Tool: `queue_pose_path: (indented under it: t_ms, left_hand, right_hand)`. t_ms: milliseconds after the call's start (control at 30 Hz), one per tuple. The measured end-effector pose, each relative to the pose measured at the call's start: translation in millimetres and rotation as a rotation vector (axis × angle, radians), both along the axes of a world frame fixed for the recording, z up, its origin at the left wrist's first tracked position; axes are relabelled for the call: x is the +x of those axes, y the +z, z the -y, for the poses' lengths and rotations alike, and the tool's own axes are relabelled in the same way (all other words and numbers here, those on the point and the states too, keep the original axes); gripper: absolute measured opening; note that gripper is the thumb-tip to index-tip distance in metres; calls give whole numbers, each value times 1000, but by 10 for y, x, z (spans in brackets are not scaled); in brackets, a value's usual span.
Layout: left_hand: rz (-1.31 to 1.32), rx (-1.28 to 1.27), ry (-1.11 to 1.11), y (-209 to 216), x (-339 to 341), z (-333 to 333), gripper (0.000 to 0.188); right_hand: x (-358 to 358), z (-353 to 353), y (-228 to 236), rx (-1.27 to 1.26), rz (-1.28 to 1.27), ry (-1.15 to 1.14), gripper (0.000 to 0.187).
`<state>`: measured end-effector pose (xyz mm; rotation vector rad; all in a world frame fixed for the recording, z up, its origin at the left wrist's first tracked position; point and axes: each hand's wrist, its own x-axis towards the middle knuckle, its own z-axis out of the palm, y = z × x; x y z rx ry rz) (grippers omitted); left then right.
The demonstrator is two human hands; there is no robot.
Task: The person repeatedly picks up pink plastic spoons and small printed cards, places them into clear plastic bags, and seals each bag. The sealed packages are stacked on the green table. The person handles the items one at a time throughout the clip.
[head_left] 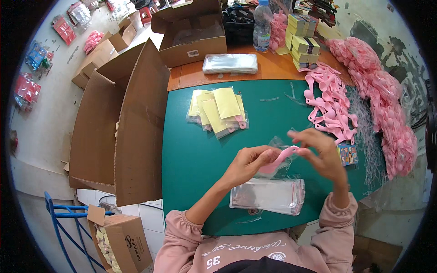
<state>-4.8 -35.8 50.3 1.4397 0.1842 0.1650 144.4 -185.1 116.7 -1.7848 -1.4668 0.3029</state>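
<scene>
My left hand [252, 163] is closed round a pink plastic spoon [281, 159], its curved handle rising toward the right. Clear plastic film [286, 171] surrounds the spoon; how far it encloses it I cannot tell. At the handle's tip is my right hand [322, 152], index finger and thumb spread apart, the thumb close to or touching the tip. Just below the hands lies a stack of clear plastic bags [268, 195]. Beyond them, several filled clear packets with yellow cards [218, 109] overlap, with pink handles showing in some.
Loose pink spoons [330, 100] heap at the right, beside tangled clear strips [364, 132] and long bagged bundles of pink spoons [378, 95]. Yellow card stacks [304, 45], a water bottle [262, 27] and a clear bag pack [230, 63] stand behind. A tall open carton [141, 123] borders the table's left.
</scene>
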Motion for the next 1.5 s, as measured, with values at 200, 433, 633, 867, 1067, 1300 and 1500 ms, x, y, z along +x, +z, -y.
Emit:
queue_pose_path:
  t_ms: [200, 433, 633, 867, 1067, 1300, 1500]
  left_hand:
    - [424, 22, 177, 232, -92, -66, 34]
    - [485, 23, 380, 301, -283, -470, 40]
    - [637, -30, 650, 394, -362, -746, 41]
    - [246, 100, 448, 637, -358, -738, 34]
    - [-80, -48, -156, 494, -26, -355, 33]
    - [-128, 14, -246, 261, 50, -220, 34]
    - [-169, 194, -261, 284, 36, -243, 34]
  right_hand:
    - [1445, 468, 366, 324, -648, 202, 41]
    - [2309, 1443, -380, -123, 286, -776, 33]
    - [1285, 1733, -637, -509, 240, -920, 36]
    - [1080, 1585, -669, -340, 325, -1101, 22]
    - [897, 1457, -98, -268, 218, -1054, 14]
    - [-99, 281, 120, 254, -477, -498, 20]
    - [-92, 198, 184, -6, -130, -201, 8]
